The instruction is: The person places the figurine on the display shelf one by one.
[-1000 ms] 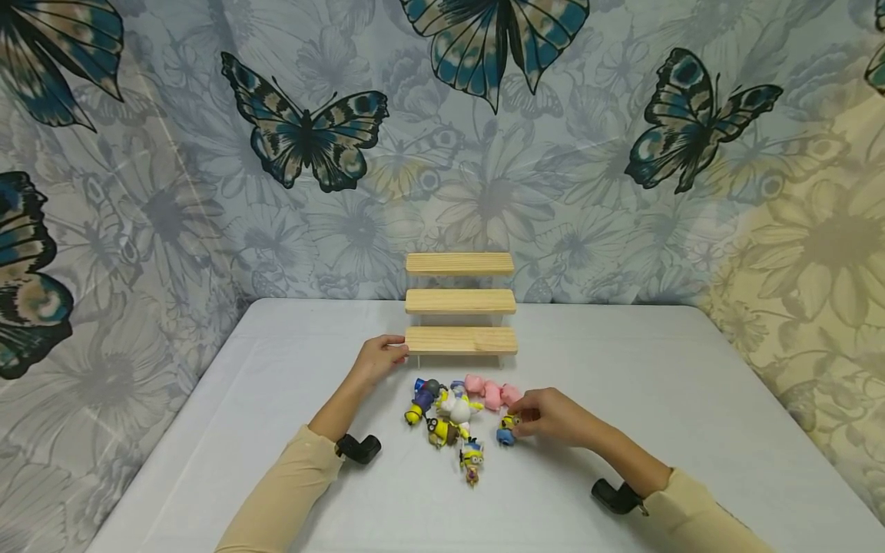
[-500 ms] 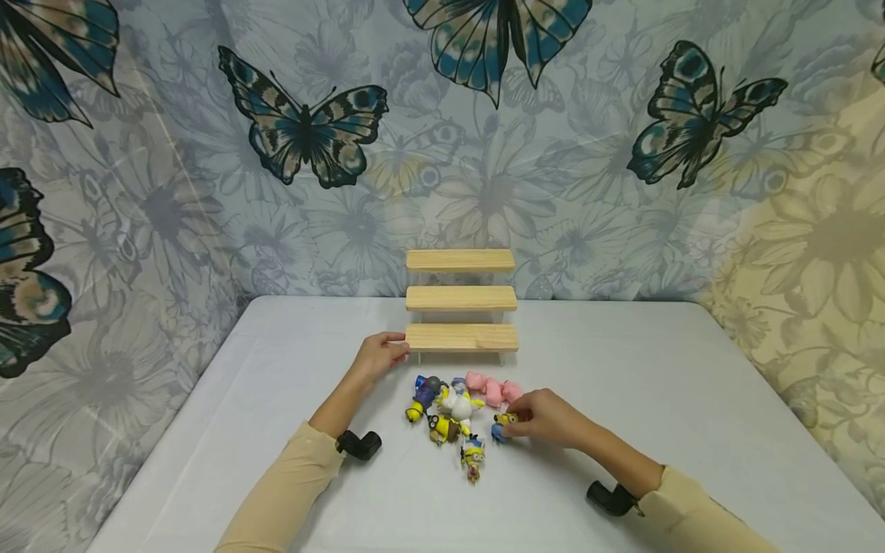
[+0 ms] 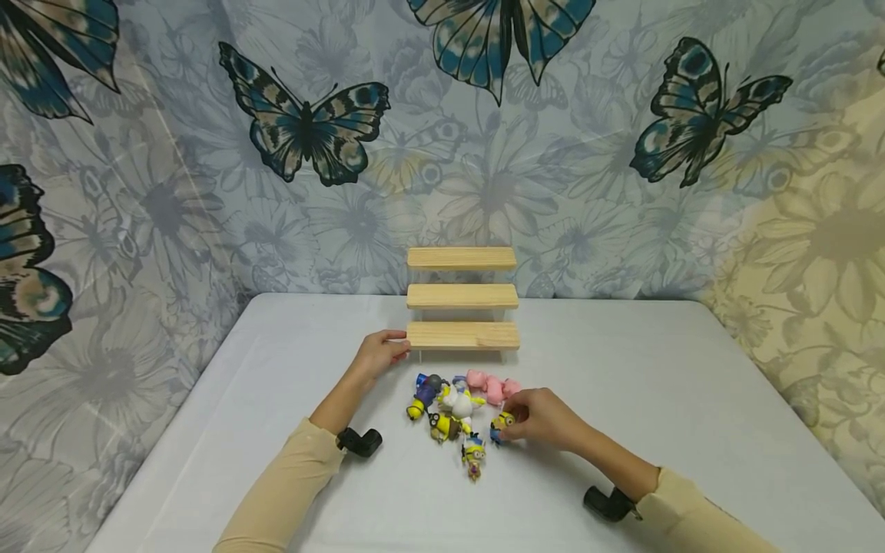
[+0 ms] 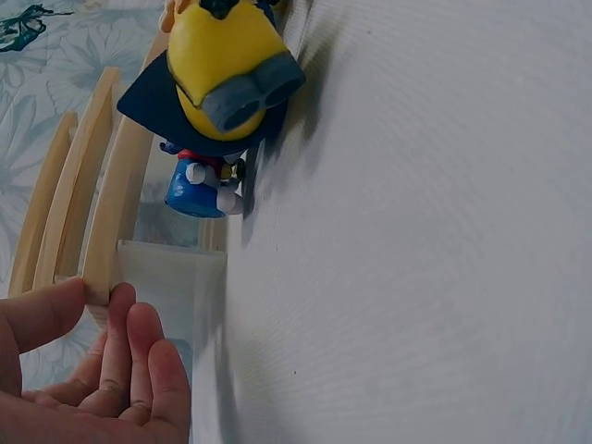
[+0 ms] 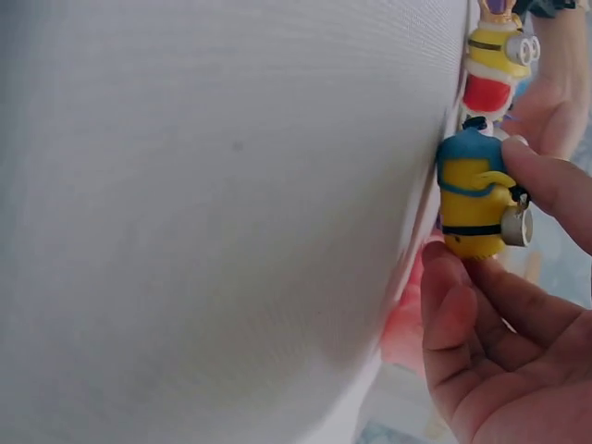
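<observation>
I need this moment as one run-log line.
left hand: pinches end of bottom board | right hand: holds yellow-blue figure | pink figures: on table

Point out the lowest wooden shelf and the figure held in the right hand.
Lowest wooden shelf (image 3: 462, 334): head view, middle of its top surface.
Held figure (image 5: 472, 211): right wrist view, on its yellow body.

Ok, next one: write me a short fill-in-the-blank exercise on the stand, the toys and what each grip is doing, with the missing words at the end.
The stand has ____ wooden shelves.
The grip at the end of the bottom shelf is the person's ____ one.
The other grip holds a toy whose main colours are blue and ____.
In the head view, the figures straight behind the held toy are ____.

Missing words: three; left; yellow; pink.
</observation>
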Tool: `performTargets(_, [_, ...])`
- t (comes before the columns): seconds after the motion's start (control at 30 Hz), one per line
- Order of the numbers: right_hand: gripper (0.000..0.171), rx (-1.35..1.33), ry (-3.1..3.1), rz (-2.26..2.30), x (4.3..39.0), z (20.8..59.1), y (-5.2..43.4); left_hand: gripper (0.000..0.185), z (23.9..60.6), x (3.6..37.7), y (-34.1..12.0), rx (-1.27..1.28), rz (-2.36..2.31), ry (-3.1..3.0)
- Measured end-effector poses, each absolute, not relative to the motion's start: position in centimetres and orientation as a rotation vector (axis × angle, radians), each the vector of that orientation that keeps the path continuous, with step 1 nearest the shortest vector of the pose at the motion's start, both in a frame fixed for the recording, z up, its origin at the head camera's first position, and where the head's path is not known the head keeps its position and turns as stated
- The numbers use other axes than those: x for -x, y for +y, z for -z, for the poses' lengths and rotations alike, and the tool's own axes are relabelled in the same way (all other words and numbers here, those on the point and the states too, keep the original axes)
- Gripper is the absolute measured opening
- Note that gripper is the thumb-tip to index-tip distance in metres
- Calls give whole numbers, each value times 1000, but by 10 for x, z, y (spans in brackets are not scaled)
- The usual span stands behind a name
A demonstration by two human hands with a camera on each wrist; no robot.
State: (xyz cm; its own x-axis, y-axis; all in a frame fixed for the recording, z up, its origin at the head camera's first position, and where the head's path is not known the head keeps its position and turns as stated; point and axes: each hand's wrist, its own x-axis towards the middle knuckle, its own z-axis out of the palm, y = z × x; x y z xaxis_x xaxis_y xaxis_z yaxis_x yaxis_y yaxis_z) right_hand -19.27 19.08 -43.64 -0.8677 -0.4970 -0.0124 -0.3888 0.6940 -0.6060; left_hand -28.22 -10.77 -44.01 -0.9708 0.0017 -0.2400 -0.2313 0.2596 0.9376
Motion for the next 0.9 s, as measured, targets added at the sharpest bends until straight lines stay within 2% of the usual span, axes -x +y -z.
performTargets(0.57, [35, 723, 2845, 872, 197, 418, 192, 38, 440, 281, -107, 232, -1827, 2299])
performTargets(0.9, [28, 795, 2969, 802, 204, 400, 193, 38, 442, 282, -108, 221, -1835, 2290])
